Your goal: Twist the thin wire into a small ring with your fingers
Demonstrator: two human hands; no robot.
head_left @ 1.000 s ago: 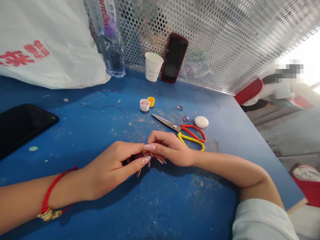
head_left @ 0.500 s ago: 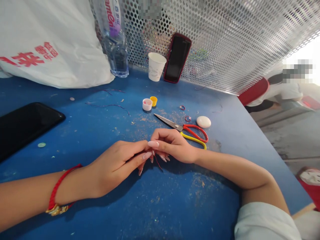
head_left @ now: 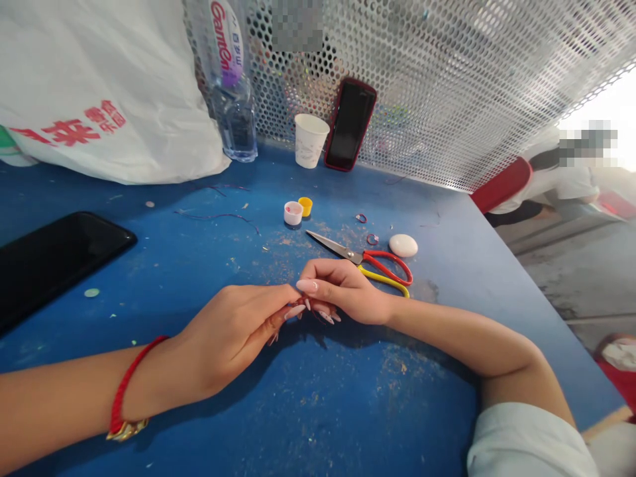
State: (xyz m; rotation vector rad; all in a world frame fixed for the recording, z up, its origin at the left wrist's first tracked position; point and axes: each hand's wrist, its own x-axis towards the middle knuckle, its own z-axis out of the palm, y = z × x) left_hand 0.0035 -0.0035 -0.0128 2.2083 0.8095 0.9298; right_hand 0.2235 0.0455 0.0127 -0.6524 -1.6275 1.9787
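- Fingertips [head_left: 298, 309] of both hands pinched a barely visible red thread piece together.
- Left hand [head_left: 233, 338] had closed in on right hand [head_left: 342, 291]; its dangling tail vanished.
- Scissors [head_left: 368, 260] lay at one o'clock.

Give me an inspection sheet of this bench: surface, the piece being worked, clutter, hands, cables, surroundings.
Surface: blue table, scratched, flecked with crumbs and thread scraps.
Job's things: thin red strand between the fingertips, mostly hidden.
Clutter: scissors, white oval, two bottle caps, small rings, paper cup, red-cased phone, water bottle, black phone, plastic bag.
Hands: left hand and right hand meet fingertip to fingertip; grip unclear.
Cables: nothing seen.
Surroundings: perforated screen; another person beyond the table's right edge.
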